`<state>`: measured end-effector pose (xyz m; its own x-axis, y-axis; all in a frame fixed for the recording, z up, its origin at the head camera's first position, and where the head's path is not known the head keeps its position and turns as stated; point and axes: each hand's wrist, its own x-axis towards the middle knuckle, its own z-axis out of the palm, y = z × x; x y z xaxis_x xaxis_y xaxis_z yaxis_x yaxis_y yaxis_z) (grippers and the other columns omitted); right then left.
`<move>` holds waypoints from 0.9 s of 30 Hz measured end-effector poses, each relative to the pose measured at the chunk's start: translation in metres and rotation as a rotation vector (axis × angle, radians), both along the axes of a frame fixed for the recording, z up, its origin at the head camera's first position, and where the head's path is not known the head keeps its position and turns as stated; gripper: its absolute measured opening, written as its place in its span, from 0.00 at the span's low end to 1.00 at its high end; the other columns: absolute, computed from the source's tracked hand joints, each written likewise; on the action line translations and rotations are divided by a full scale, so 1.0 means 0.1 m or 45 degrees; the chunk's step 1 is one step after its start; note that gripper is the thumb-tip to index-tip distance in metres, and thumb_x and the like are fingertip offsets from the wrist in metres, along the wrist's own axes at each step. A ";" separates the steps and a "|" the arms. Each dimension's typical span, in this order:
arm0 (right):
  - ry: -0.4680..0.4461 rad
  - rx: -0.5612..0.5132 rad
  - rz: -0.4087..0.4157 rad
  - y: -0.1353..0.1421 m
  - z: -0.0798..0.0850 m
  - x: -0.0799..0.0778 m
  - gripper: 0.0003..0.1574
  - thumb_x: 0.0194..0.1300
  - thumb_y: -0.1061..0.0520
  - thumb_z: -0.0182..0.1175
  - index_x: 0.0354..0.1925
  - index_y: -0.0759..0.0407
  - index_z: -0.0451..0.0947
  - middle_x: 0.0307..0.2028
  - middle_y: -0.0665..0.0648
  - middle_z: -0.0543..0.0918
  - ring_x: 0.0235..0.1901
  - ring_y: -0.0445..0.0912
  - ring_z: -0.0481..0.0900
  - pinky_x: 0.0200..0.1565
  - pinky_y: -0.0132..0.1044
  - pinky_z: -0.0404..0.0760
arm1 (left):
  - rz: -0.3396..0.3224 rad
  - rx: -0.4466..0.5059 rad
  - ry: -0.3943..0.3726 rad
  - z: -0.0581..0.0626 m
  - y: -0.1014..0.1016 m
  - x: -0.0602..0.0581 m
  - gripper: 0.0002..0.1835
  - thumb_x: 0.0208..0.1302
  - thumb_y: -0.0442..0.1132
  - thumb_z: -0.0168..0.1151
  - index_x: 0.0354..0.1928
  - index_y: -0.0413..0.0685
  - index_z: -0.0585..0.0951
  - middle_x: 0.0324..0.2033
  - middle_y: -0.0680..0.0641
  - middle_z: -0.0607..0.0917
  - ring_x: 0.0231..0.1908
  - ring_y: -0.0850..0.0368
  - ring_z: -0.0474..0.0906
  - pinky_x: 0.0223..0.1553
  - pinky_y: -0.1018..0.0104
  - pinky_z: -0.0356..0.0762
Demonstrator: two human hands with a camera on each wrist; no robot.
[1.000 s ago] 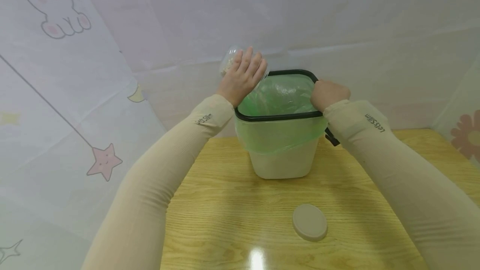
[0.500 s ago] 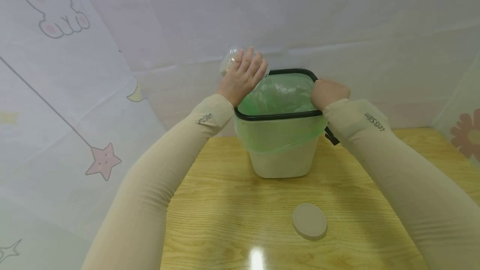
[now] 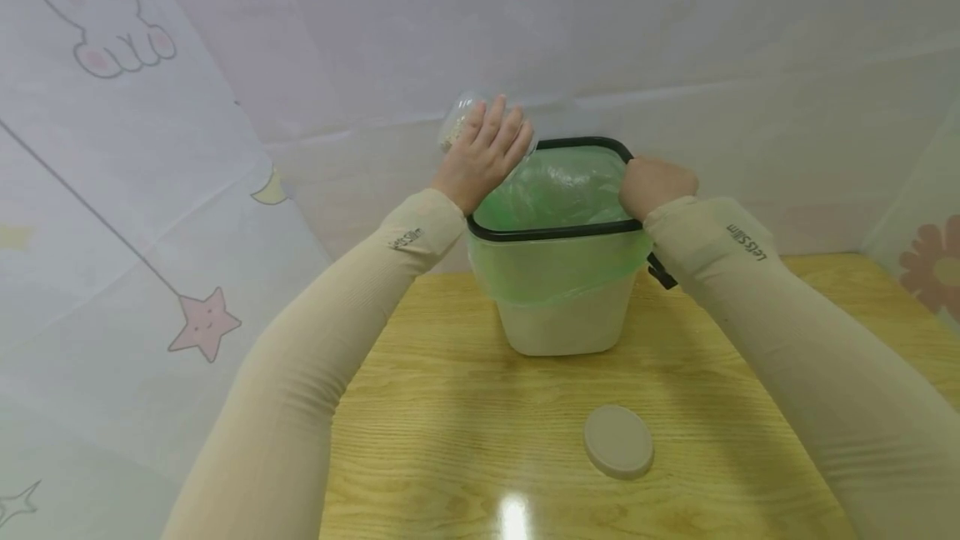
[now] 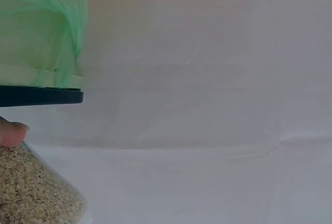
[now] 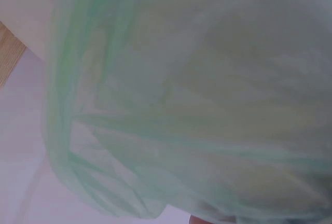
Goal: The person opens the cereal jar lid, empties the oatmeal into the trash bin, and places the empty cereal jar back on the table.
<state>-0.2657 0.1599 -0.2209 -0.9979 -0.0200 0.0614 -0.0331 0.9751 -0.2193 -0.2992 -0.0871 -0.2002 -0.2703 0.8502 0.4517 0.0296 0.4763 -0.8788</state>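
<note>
Hardly anything moved vs 1 s ago: both hands, jar & bin same pose, only the head view drifted a touch. L hand (image 3: 480, 152) is wrapped over a clear jar (image 3: 455, 119), fingers on the near side, thumb (image 4: 11, 133) also on it per L wrist view; jar tilted, beside the bin's L side, w/ pale oat flakes (image 4: 33, 190) inside. Bin (image 3: 566, 332) stands upright between the hands, lined w/ a green bag (image 3: 562, 269) folded out under the black rim (image 3: 558, 233). R hand (image 3: 660, 186) is a fist round the rim's R side; fingertips mostly hidden, can't tell if bag is pinched too. R wrist view = nearly all green bag, blurry. Black tab (image 3: 662, 273) just below R hand. Round tan lid (image 3: 618, 442) lies flat on the wood-grain surface (image 3: 420, 407), well apart from both hands, on the wearer's side. Pale printed backdrop (image 3: 675, 40) behind hands; pink star (image 3: 204, 323) far L of L hand.
</note>
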 end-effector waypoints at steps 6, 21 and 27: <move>0.001 -0.021 0.027 -0.01 0.02 0.04 0.18 0.68 0.64 0.41 0.31 0.67 0.77 0.20 0.59 0.72 0.22 0.49 0.65 0.26 0.43 0.65 | -0.009 0.000 0.002 0.01 -0.01 0.00 0.22 0.69 0.27 0.46 0.64 0.46 0.67 0.60 0.44 0.72 0.62 0.45 0.67 0.65 0.53 0.62; 0.007 -0.014 0.051 0.00 0.02 0.07 0.20 0.70 0.63 0.40 0.43 0.73 0.77 0.26 0.64 0.78 0.26 0.51 0.70 0.28 0.47 0.69 | 0.010 0.028 -0.015 0.03 -0.01 0.03 0.22 0.68 0.27 0.47 0.63 0.46 0.67 0.59 0.44 0.72 0.62 0.45 0.67 0.65 0.54 0.62; 0.012 -0.021 0.041 0.03 0.03 0.07 0.19 0.70 0.63 0.40 0.39 0.72 0.78 0.25 0.63 0.77 0.26 0.51 0.70 0.29 0.48 0.71 | 0.029 0.008 -0.060 0.05 0.00 0.06 0.23 0.68 0.26 0.48 0.64 0.45 0.66 0.61 0.43 0.72 0.63 0.44 0.67 0.66 0.53 0.61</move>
<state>-0.2587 0.1624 -0.2183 -0.9962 -0.0511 0.0712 -0.0665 0.9697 -0.2350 -0.2929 -0.0868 -0.1955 -0.3106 0.8409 0.4431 0.0598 0.4826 -0.8738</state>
